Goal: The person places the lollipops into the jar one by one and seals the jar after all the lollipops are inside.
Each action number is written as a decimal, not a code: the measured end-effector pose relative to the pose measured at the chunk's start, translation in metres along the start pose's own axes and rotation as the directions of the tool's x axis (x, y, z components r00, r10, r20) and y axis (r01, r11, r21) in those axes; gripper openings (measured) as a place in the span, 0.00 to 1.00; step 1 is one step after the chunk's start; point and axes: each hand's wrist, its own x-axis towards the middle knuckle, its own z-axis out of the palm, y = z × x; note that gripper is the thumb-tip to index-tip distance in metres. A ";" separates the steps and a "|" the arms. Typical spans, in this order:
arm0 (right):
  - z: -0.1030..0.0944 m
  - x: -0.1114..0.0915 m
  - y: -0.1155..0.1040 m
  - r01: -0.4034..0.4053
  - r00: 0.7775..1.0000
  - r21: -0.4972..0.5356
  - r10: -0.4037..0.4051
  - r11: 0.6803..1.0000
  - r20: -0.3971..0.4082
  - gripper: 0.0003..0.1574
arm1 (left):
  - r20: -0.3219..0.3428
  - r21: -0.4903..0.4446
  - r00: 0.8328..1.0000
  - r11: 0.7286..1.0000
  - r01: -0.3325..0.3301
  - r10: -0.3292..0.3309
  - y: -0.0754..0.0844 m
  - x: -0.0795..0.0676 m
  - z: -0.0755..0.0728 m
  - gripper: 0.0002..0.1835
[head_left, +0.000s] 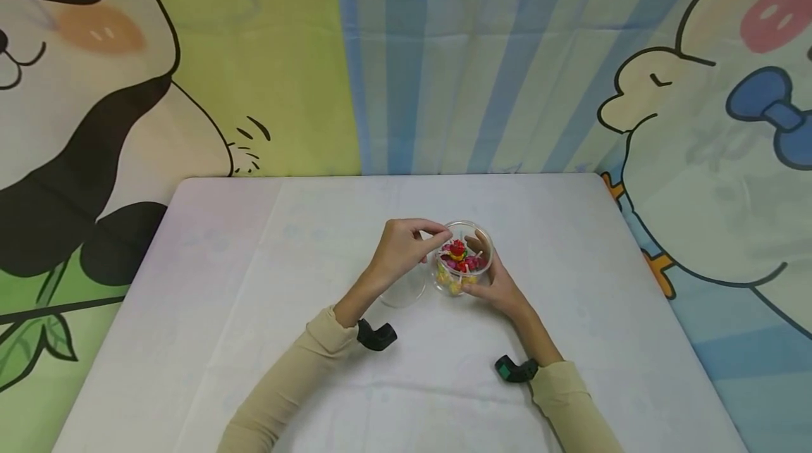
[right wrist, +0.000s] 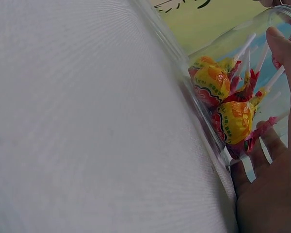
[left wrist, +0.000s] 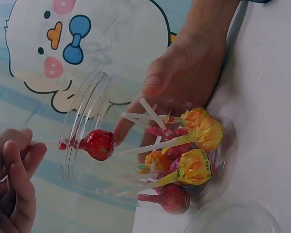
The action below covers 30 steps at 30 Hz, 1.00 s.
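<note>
A clear plastic jar stands on the white table, with several lollipops in yellow and red wrappers inside. My right hand grips the jar from its right side, thumb in front and fingers behind, as the right wrist view also shows. By its white stick my left hand pinches a red lollipop; the lollipop's head hangs inside the jar's mouth, above the others. Among the lollipops at the bottom is a yellow one. A round clear lid lies on the table just left of the jar.
The white tabletop extends around the jar, its far edge against a cartoon-printed backdrop. Black wrist cameras sit at both cuffs, low over the table.
</note>
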 end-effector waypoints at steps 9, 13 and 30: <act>-0.002 -0.001 0.005 0.012 1.000 0.009 -0.012 1.000 0.005 0.63 | 0.164 0.199 0.986 0.980 -0.003 -0.030 0.008 0.006 0.014 0.07; -0.002 0.000 0.005 0.014 1.000 0.017 -0.015 1.000 0.014 0.63 | 0.192 0.283 0.981 0.959 -0.020 -0.036 0.010 0.009 0.019 0.06; -0.002 0.002 0.016 0.015 1.000 0.012 -0.015 1.000 0.007 0.64 | 0.169 0.278 0.984 0.955 -0.104 0.058 0.010 -0.001 0.001 0.11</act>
